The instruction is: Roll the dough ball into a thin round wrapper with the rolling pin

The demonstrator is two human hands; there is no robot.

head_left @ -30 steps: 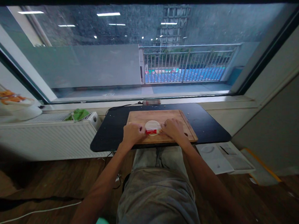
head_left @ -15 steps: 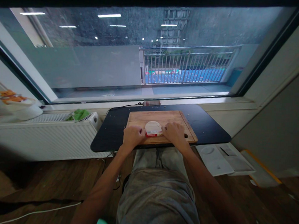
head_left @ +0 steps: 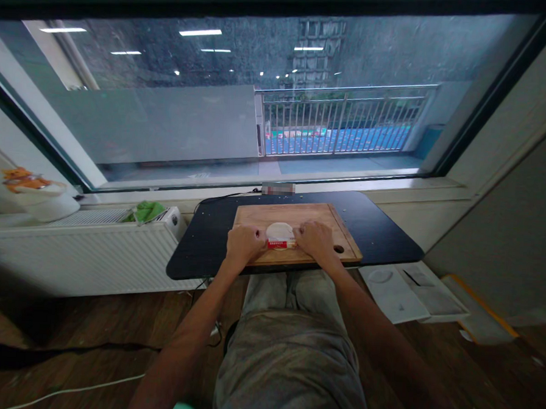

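A round, flat piece of pale dough (head_left: pixel 279 230) lies on the wooden cutting board (head_left: pixel 263 212). Across its near edge runs a short rolling pin (head_left: pixel 280 244) with a red-and-white printed label. My left hand (head_left: pixel 246 242), fingers curled, closes over the pin's left end. At the right end, my right hand (head_left: pixel 316 238) is closed in the same way. Both pin ends are hidden under my fingers, and the label shows between them.
The board rests on a black table (head_left: pixel 381 231) below a large window. To the left stands a white radiator (head_left: pixel 128 252) with a green cloth (head_left: pixel 148 211) on it. A pixelated small item (head_left: pixel 278 189) sits at the table's back edge. An open white box (head_left: pixel 396 290) is at lower right.
The rolling pin has turned, so more of the label's red part faces up. Both hands have shifted slightly with it and keep their grip.
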